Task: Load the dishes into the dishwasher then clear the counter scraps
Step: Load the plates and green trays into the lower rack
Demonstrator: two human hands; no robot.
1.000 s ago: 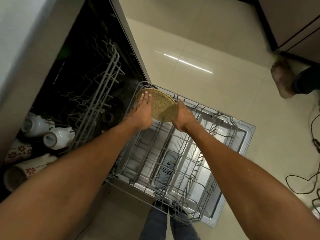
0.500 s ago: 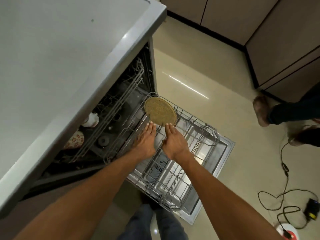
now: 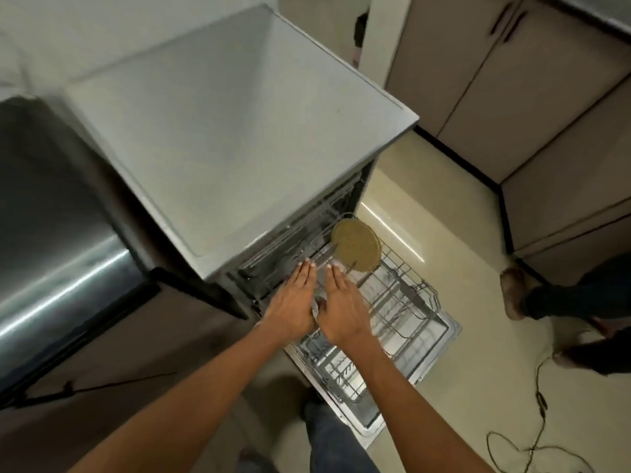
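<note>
Left hand [image 3: 294,303]: fingers straight, together, palm down, holding nothing. Right hand [image 3: 343,310]: fingers straight, together, palm down, holding nothing. Hands side by side, thumbs nearly touching, above rack [image 3: 403,302]; contact with rack wires cannot be told, frame blurred. Plate [image 3: 356,245]: round, tan, standing on edge at far end of rack, just beyond fingertips, apart from both hands. Rack pulled out over open door [image 3: 440,339] of dishwasher [image 3: 222,131]. Cable [image 3: 539,404] on floor at right.

Glossy cream floor tiles [image 3: 426,233] with light streak. Beige cabinets [image 3: 478,80] on dark plinth at right. Steel appliance [image 3: 51,250] at left. Black cable [image 3: 539,421] on floor.
</note>
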